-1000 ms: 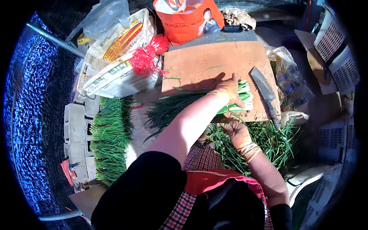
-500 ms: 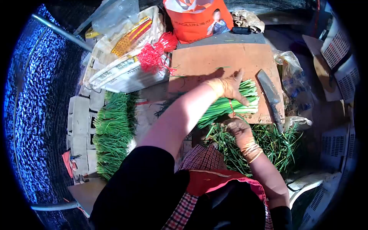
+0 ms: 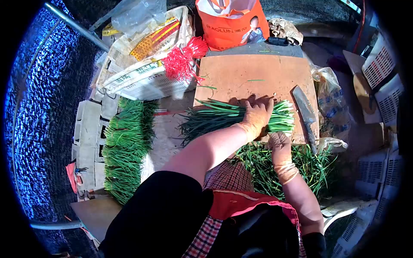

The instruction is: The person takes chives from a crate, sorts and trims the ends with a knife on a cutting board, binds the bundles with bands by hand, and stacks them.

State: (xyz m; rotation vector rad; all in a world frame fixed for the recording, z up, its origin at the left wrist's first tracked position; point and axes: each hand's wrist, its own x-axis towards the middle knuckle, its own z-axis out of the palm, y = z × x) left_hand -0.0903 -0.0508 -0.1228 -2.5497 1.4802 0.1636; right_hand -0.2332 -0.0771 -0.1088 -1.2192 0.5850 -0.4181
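Note:
A bundle of green stalks (image 3: 219,114) lies across the lower part of a brown board (image 3: 254,71), its pale cut ends to the right. Gloved, my left hand (image 3: 257,117) lies over the bundle near those ends, fingers wrapped over its top. My right hand (image 3: 280,145), also gloved, is closed at the board's front edge, just below the pale ends; what its fingers hold, if anything, is too small to make out. To the right on the board rests a knife (image 3: 304,107), its handle pointing toward me.
Loose greens (image 3: 309,170) lie below the board. More green bundles (image 3: 127,150) stand in a row at the left beside grey blocks (image 3: 88,142). A white basket (image 3: 161,84) with red ties (image 3: 178,62) is at the upper left, an orange bag (image 3: 232,28) behind the board.
My left hand has gone from spread fingers to lying wrapped over the bundle. The right hand has risen slightly toward the pale ends. The red tie seen round the stalks is now hidden.

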